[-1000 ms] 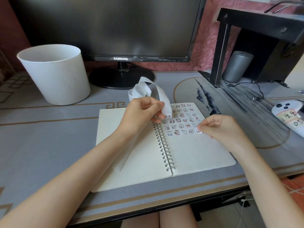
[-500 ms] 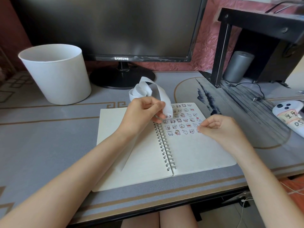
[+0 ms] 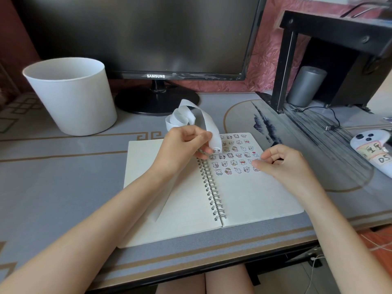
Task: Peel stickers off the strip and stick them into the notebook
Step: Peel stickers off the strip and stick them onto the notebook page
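Stickers [image 3: 233, 158] fill the top of the right page of the notebook [image 3: 254, 200] in tidy rows. The spot being worked is at the right end of the lower rows, under my right hand [image 3: 284, 164]. That hand is curled in, with its fingertips [image 3: 259, 166] down at the paper. I cannot tell whether they pinch a sticker or only press one flat, because they cover the spot.

My left hand [image 3: 184, 147] pinches the strip [image 3: 203, 122] between thumb and fingers, just above the spiral binding [image 3: 210, 187]. The loose coil curls up behind the hand, and the spent tail trails down across the blank left page. One more sticker [image 3: 216, 150] shows at the bend of the strip, beside my left thumb.

To do this step well, I think the sticker should go down level with its row, with the same gap as its neighbours. I would rub it from the middle outward so no corner lifts. These are tiny and thin, so I judge they will fold onto themselves if I squeeze them; a light touch by one edge is safer. With the left hand I would hold the strip bent sharply at the next sticker, so its edge stands proud for my nail. The strip should hang above the page, not drag over the rows already stuck.
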